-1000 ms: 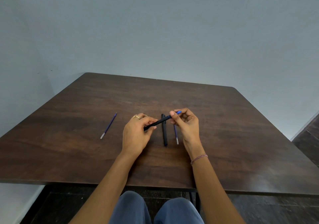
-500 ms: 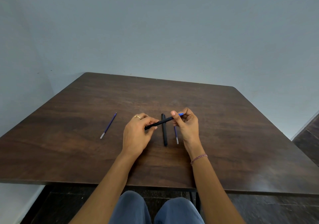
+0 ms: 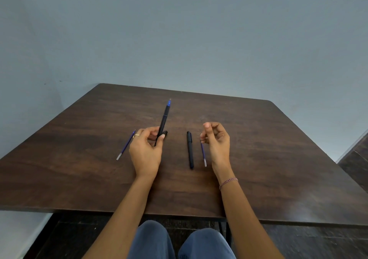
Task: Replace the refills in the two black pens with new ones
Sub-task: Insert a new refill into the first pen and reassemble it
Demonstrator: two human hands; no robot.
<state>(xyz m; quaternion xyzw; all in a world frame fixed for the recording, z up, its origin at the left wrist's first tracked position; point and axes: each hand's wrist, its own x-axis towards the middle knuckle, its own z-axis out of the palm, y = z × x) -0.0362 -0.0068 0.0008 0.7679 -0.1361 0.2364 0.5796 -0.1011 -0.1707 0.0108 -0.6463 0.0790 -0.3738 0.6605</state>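
Brown wood covers the big table (image 3: 278, 159), and a plain blue-grey wall (image 3: 179, 29) stands behind it. A person sits at the near edge, with their knees (image 3: 151, 240) showing below it.

The left hand (image 3: 145, 151) grips one black pen (image 3: 164, 119) low down on its body, with the fingers curled round it. The pen points up and away, so its blue tip (image 3: 169, 103) is at the far end. I think it is held up like this so the person can check the tip. A small black piece (image 3: 165, 133) sits by the left thumb. I cannot tell if it is a cap or part of the pen.

The right hand (image 3: 217, 141) hovers above the table with its fingers loosely bent. It seems to hold nothing.

The second pen (image 3: 190, 149) lies flat on the table between the two hands, with no hand on it. The right refill (image 3: 203, 155) lies just beside it, partly under the right hand. I think it is kept close so it is easy to grab for that pen. The left refill (image 3: 125, 146) lies by itself on the left, partly behind the left hand. It may be a used one pushed out of the way, but I cannot tell old from new.

My guess is that the lifted pen is nearly done and the second pen comes next. The thin refills are light and could roll, so they need a soft pinch.
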